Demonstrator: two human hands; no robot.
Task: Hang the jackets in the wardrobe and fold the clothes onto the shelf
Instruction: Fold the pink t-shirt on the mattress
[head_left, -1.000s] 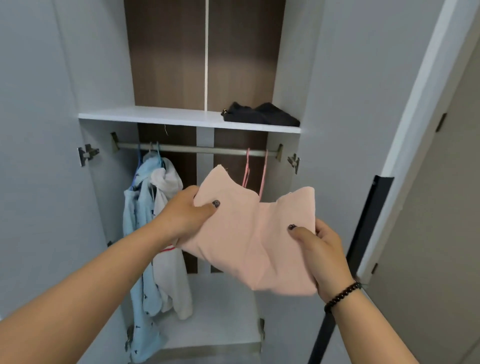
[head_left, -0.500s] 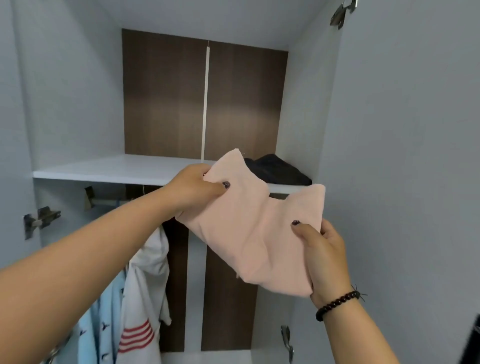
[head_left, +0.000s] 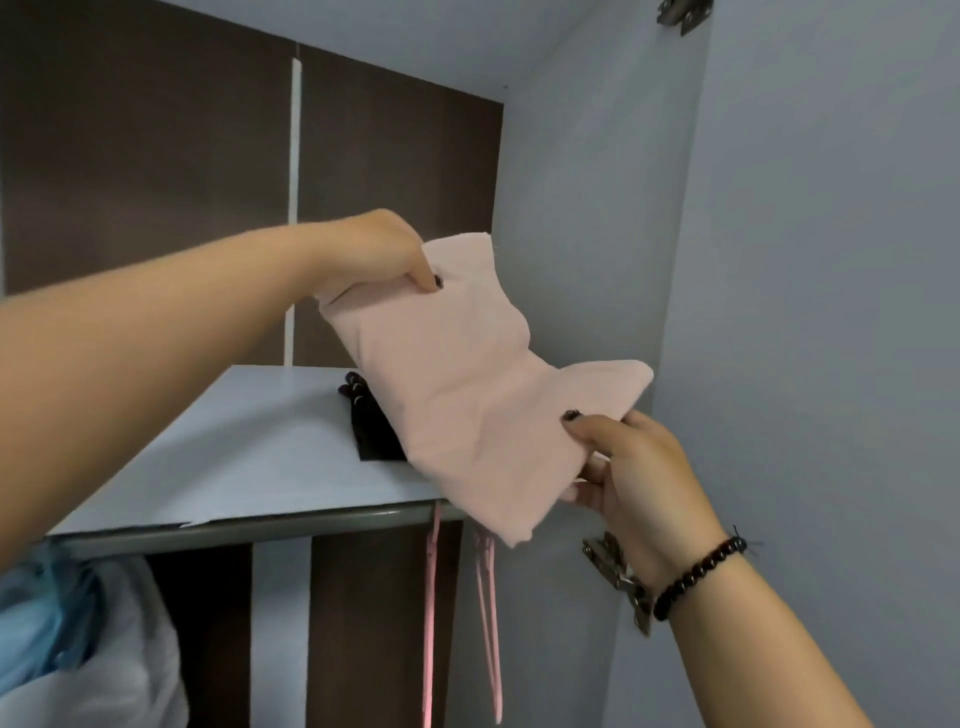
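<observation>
While the folded pink garment (head_left: 467, 395) is held in the air over the right end of the shelf (head_left: 218, 457), the step in hand looks like setting it down on or beside the dark folded garment (head_left: 369, 421) already lying there. The left hand (head_left: 379, 254) pinches the far upper corner, thumb on top and fingers hidden under the cloth; the right hand (head_left: 623, 467) pinches the near lower edge in the same way, thumb over, fingers (head_left: 587, 475) curled beneath. To do it well, I would keep both pinches until the cloth lies flat, lower the far edge first, then slide the fingers out sideways so the fold does not open. The pink cloth is soft, matte and limp, sagging between the two grips, so it will slump if one side goes early. The shelf is a smooth, pale, hard board with a rounded front edge. Below it hang a thin pink hanger (head_left: 488, 623) and a pale blue and white jacket (head_left: 78, 649).
</observation>
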